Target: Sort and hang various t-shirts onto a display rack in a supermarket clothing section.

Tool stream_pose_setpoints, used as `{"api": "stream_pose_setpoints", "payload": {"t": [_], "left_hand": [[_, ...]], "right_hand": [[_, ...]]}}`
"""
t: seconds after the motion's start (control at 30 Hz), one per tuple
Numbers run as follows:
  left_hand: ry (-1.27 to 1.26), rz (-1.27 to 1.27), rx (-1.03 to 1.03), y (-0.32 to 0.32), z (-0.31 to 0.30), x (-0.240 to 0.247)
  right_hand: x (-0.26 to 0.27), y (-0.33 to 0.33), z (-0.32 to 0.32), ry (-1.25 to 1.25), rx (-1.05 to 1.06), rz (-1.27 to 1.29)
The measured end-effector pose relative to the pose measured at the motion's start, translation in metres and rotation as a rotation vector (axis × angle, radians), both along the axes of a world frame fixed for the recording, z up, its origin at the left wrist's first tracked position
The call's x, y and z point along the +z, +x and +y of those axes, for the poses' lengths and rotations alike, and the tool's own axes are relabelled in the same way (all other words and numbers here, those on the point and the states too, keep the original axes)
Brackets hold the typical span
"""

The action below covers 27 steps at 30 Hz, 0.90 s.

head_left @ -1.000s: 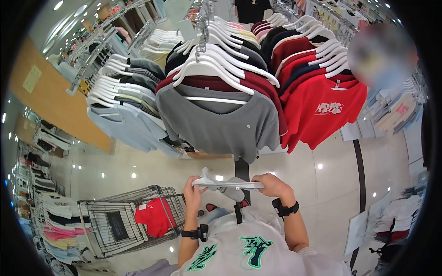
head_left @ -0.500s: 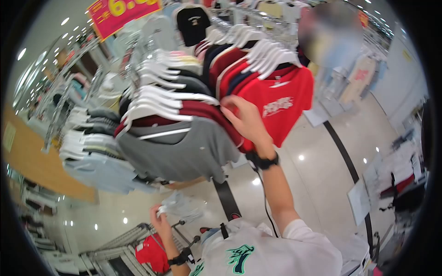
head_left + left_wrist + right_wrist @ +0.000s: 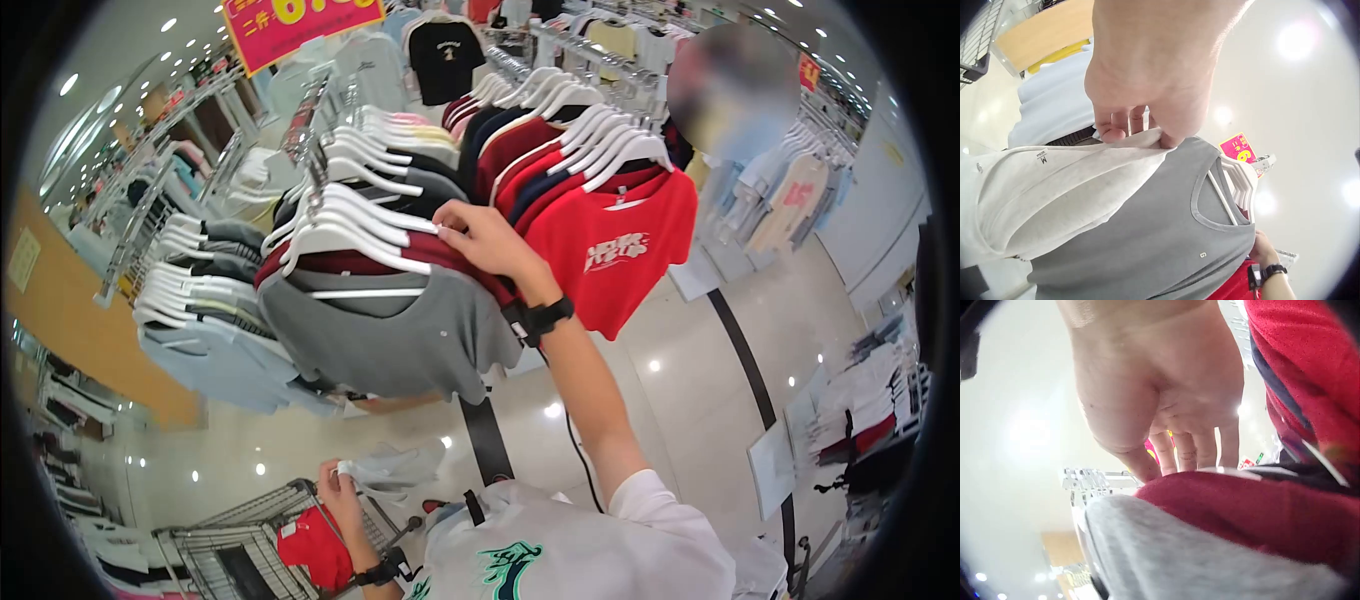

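My left hand (image 3: 340, 495) pinches a pale grey-white T-shirt (image 3: 1079, 200) by its neckline; a size M print shows inside the collar. The shirt hangs down in front of the cart. At the rack, my right hand (image 3: 490, 240) has its thumb and fingers at the shoulder of a maroon T-shirt (image 3: 1229, 506), by the end of a white hanger (image 3: 385, 225). In the right wrist view the fingertips pass out of sight behind the maroon cloth. A grey T-shirt (image 3: 400, 330) hangs in front of it, facing me.
Red T-shirts (image 3: 630, 240) hang just right of my right hand, and light blue shirts (image 3: 220, 360) hang to the left. A shopping cart (image 3: 200, 545) with a red garment (image 3: 315, 550) inside stands at lower left. A pink price sign (image 3: 300, 25) is above the rack.
My hands were together on the pale shirt. The right hand let go and reached up to the rack, then moved slightly left onto the maroon shirt's shoulder. The left hand took the shirt leftward.
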State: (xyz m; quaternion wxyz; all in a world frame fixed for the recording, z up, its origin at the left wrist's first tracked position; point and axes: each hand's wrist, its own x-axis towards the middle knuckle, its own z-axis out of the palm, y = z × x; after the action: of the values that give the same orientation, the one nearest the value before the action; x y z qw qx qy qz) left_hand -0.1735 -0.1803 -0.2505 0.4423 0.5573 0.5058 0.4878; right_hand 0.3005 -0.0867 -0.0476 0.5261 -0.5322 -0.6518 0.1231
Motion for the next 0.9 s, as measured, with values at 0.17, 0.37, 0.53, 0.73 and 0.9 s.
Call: {"api": "stream_pose_setpoints", "payload": {"t": [0.17,0.37,0.53,0.73,0.9], "left_hand": [[-0.101,0.031,-0.050,0.007,0.003,-0.006],[-0.129,0.055,-0.089,0.012,0.002,-0.001],[-0.130,0.121,-0.122,0.009,0.001,-0.002],[-0.166,0.160,-0.143,-0.005,-0.003,-0.016],[-0.134,0.328,-0.172,0.007,0.009,0.000]], "right_hand": [[0.017,-0.003,0.008,-0.004,-0.039,0.101],[0.058,0.013,-0.020,-0.033,-0.304,0.067],[0.025,0.045,-0.078,0.105,-0.411,0.262],[-0.105,0.063,-0.185,0.000,-0.413,0.606],[-0.169,0.061,-0.238,0.084,-0.149,1.118]]}}
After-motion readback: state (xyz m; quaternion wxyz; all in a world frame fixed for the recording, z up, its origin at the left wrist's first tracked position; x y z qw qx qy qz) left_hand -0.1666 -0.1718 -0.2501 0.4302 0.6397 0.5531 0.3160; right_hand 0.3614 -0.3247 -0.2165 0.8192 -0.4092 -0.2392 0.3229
